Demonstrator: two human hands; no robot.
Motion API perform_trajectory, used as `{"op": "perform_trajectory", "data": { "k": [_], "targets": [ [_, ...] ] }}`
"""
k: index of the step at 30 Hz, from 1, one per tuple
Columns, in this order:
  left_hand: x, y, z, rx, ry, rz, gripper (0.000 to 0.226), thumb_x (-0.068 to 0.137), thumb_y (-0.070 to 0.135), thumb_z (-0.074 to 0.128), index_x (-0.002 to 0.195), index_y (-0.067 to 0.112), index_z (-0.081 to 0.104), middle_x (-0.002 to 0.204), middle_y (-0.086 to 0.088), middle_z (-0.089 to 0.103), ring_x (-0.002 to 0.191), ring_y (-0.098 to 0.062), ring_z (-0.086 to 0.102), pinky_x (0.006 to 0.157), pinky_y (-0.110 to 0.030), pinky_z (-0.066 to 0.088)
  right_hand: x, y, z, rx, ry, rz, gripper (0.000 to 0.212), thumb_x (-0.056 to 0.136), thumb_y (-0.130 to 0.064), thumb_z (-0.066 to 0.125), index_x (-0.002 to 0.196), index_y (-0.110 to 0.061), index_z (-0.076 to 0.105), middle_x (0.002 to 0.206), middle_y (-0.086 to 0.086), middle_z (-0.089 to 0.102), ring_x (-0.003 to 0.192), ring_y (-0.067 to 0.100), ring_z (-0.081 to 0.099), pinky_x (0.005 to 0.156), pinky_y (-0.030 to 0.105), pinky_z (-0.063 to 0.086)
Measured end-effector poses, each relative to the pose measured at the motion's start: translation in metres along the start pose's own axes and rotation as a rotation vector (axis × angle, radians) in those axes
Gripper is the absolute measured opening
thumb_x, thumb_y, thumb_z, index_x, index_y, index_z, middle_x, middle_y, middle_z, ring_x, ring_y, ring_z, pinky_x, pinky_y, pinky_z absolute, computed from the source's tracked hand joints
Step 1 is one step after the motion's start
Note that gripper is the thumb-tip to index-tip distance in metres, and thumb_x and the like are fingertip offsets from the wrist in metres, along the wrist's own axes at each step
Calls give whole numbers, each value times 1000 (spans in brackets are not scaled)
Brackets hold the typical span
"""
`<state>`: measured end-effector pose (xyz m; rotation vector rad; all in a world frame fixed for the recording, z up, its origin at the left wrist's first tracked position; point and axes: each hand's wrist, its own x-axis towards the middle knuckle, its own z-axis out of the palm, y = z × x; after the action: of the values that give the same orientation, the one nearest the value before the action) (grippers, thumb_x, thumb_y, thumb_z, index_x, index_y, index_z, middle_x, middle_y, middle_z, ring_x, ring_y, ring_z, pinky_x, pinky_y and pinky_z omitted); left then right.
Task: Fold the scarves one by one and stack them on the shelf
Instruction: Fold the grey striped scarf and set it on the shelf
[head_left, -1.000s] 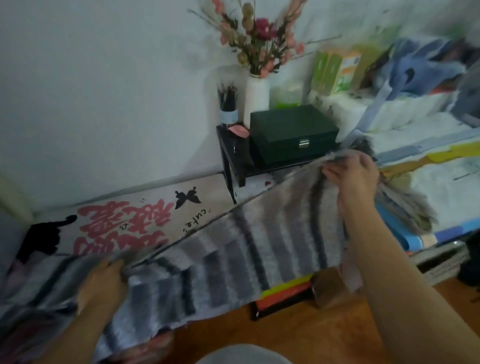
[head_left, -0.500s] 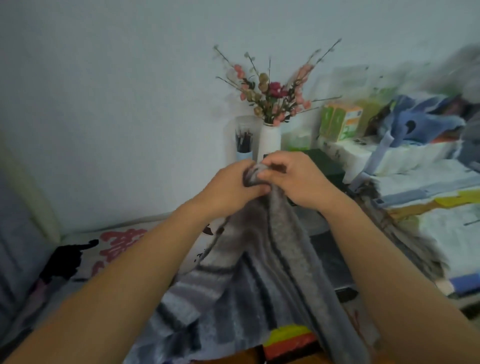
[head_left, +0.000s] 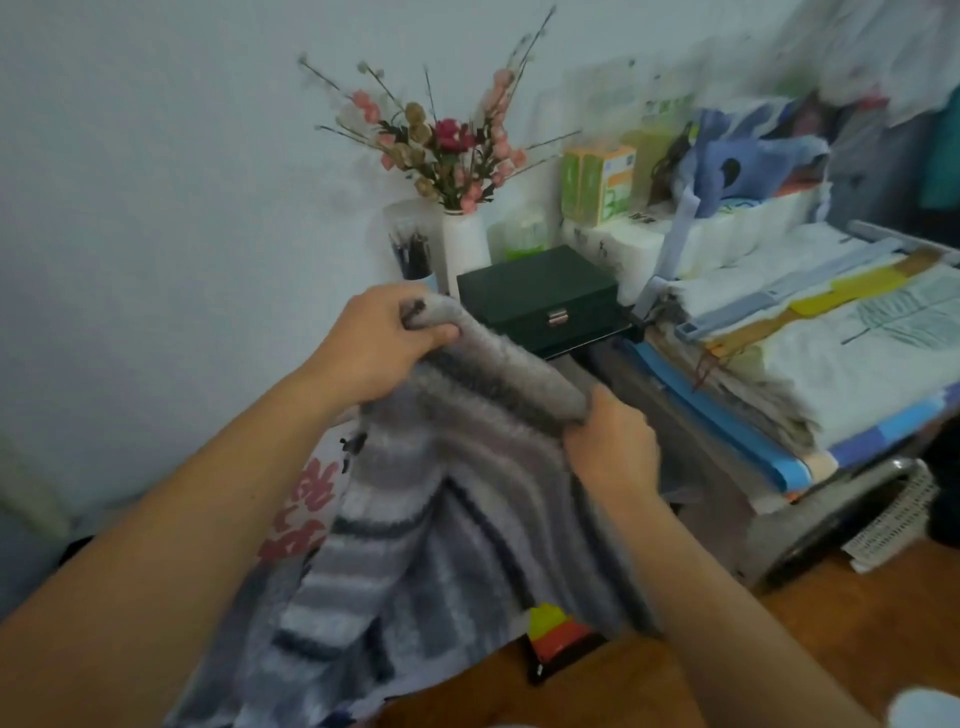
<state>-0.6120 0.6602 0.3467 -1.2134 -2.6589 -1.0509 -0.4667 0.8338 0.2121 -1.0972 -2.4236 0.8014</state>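
Left hand (head_left: 374, 343) and right hand (head_left: 610, 452) each grip the folded scarf (head_left: 415, 519) edge; uneven tension risks layers slipping and misaligning.

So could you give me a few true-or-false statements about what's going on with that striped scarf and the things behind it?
1. Both hands grip the grey striped scarf. True: the left hand and right hand each hold its top fold.
2. The scarf lies folded on the shelf. False: it hangs in the air from the hands.
3. The dark green box is closed. True.
4. The white vase is empty. False: it holds pink and red flowers.
5. The right hand is higher than the left hand. False: it is lower.
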Motion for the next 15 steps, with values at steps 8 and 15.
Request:
{"op": "perform_trajectory", "data": {
  "k": [8,15],
  "targets": [
    [-27,-14,-109,-54,491,-23,25,88,33,76,85,9,69,81,-14,68,72,-14,54,70,-34,49,24,39,-23,-12,-95,-46,14,93,-23,54,81,-24,60,72,0,61,64,16,54,55,32,45],
    [-82,21,-294,5,928,-74,32,83,45,74,73,19,57,72,1,52,69,-11,47,64,-29,40,37,-122,-105,493,203,-373,14,97,-20,56,84,-15,55,74,-1,53,71,25,52,56,34,34]
  ]
}}
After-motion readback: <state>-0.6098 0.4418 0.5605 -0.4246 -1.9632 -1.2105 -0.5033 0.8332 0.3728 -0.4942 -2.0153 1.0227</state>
